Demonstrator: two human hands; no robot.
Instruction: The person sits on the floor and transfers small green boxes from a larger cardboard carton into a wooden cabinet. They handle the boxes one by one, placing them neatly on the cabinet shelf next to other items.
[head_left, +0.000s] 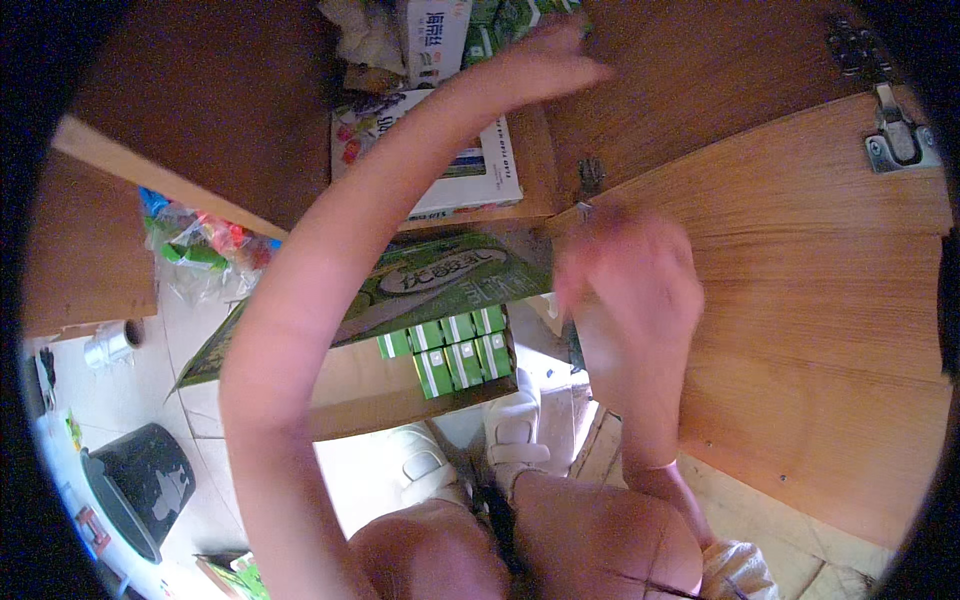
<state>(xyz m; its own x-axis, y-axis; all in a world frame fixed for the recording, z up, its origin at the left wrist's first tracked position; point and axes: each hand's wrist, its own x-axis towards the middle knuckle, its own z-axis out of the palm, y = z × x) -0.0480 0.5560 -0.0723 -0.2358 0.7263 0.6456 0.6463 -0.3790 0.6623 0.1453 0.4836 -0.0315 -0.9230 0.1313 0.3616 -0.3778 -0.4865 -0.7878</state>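
Observation:
My left hand (559, 58) reaches into a wooden cabinet, its thumb apart from its blurred fingers; nothing shows between them. Green packages (487, 30) stand just beside it. My right hand (634, 274) is blurred, with bent fingers, in front of the open cabinet door (810, 300); whether it holds anything cannot be told. Below the shelf, a cardboard carton (360, 390) with a raised green printed flap (450, 274) holds several green-and-white drink cartons (465, 364) grouped at its right end. My left forearm crosses in front of the flap and hides part of it.
On the shelf lies a white printed box (495, 180), with an upright white box (435, 41) behind. Plastic-wrapped colourful packets (214, 240) are at left. A clear tape roll (112, 343) and a dark bin (142, 480) are on the tiled floor. A metal hinge (900, 139) joins the door.

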